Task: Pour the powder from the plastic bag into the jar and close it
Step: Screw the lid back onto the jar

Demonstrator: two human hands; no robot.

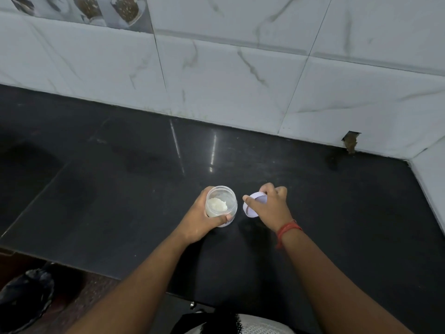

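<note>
Centrally, on the dark bench, I am seeing a clear plastic jar standing upright, its long axis vertical and its open mouth facing up toward the camera. Inside it, a small heap of white powder is lying at the bottom, filling only a low part of the jar. My left hand is wrapping around the jar's side, the grip pressing on the wall with the thumb lying across the near face. Just beside the jar, to its right and not touching it, my right hand is pinching a pale lilac lid; the grip is closing on the lid's rim with the thumb on the near-left edge and the fingers over the far edge. The lid is sitting tilted, its hollow underside turning toward the jar and the camera; I cannot tell whether its lower edge is touching the bench. A red thread band is circling the right wrist. Behind the bench, a white marbled tile wall is rising.
</note>
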